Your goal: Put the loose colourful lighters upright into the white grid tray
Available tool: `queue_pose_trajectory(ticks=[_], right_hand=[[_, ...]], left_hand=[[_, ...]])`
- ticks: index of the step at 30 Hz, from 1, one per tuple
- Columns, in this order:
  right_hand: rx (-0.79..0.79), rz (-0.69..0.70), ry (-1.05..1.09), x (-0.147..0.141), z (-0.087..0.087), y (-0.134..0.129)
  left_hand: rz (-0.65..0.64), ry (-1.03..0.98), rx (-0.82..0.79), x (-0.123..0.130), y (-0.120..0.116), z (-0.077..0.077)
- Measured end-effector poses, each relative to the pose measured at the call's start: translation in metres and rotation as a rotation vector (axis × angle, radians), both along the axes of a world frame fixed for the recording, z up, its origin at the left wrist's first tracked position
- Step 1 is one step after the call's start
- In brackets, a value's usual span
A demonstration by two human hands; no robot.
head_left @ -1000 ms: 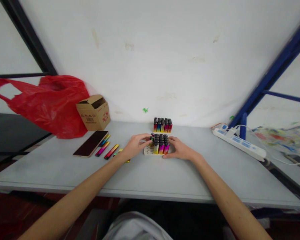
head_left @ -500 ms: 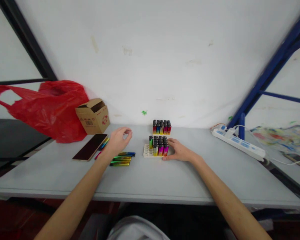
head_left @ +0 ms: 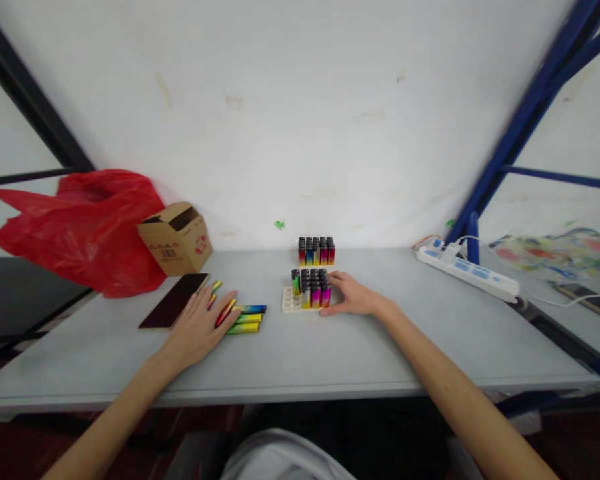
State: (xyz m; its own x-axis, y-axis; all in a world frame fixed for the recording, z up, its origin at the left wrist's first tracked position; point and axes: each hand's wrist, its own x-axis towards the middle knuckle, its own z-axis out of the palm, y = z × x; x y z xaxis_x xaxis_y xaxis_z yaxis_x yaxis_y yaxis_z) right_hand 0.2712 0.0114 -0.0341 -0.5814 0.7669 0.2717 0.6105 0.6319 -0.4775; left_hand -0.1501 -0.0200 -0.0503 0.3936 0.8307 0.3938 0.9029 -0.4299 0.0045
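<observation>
My left hand [head_left: 200, 327] lies low over loose lighters on the table, fingers stretched out. A red and yellow lighter [head_left: 225, 312] shows between its thumb and index finger. Beside the thumb, several green-yellow lighters [head_left: 247, 319] and a blue one [head_left: 253, 309] lie flat; others are partly hidden beneath the fingers. My right hand [head_left: 351, 295] grips the right end of a white tray [head_left: 291, 308], thumb at the front corner and fingers behind. Upright black-topped lighters [head_left: 316, 295] fill most of that tray, while round holes show at its left.
Behind it stands a second block of upright lighters [head_left: 317, 251]. A dark-screened phone [head_left: 175, 301], a cardboard box [head_left: 176, 240] and a red plastic bag [head_left: 90, 233] are on the left. A white power strip [head_left: 467, 275] with cables lies at right, beside the blue frame [head_left: 510, 133].
My left hand has come down and toward the left onto the loose lighters, its curled fingers now stretched out. My right hand stays at the tray. The view has shifted slightly.
</observation>
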Motion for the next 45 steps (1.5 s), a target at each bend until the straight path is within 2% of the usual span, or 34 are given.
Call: queue_pose_trajectory(ticks=[3,8,18,21,24,26,30,34,37,39,42,45], right_hand=[[0.003,-0.002,0.004,0.000,-0.001,0.001],[0.005,-0.012,-0.017,0.001,-0.002,0.001],[-0.006,-0.006,-0.017,0.000,0.001,-0.001],[-0.003,-0.003,-0.024,0.000,0.001,-0.001],[0.004,0.000,-0.018,0.000,0.000,0.000],[0.006,0.008,-0.013,0.000,-0.001,0.001],[-0.001,0.003,-0.018,0.001,-0.003,0.002],[0.003,0.000,-0.020,0.001,-0.003,0.002],[0.007,0.001,-0.016,0.001,-0.003,0.002],[0.005,0.004,-0.018,0.001,-0.003,0.002],[0.001,0.005,-0.019,0.001,-0.002,0.002],[-0.007,-0.005,-0.017,0.001,-0.001,0.001]], left_hand=[[-0.090,-0.023,-0.017,0.010,0.004,0.003],[-0.136,-0.133,-0.105,0.027,0.010,0.011],[-0.190,-0.261,-0.196,0.050,0.049,0.014],[-0.182,-0.302,-0.208,0.047,0.045,0.022],[-0.188,-0.312,-0.127,0.040,0.032,0.034],[-0.243,-0.256,-0.066,0.034,0.023,0.038],[-0.414,-0.107,-0.023,0.027,0.009,0.027],[-0.435,-0.134,0.006,0.029,0.001,0.015],[-0.403,-0.235,-0.062,0.033,-0.008,0.022],[-0.323,-0.371,-0.152,0.035,-0.013,0.033],[-0.187,-0.712,-0.321,0.038,-0.012,0.054],[-0.145,-1.098,-0.435,0.047,0.002,0.073]])
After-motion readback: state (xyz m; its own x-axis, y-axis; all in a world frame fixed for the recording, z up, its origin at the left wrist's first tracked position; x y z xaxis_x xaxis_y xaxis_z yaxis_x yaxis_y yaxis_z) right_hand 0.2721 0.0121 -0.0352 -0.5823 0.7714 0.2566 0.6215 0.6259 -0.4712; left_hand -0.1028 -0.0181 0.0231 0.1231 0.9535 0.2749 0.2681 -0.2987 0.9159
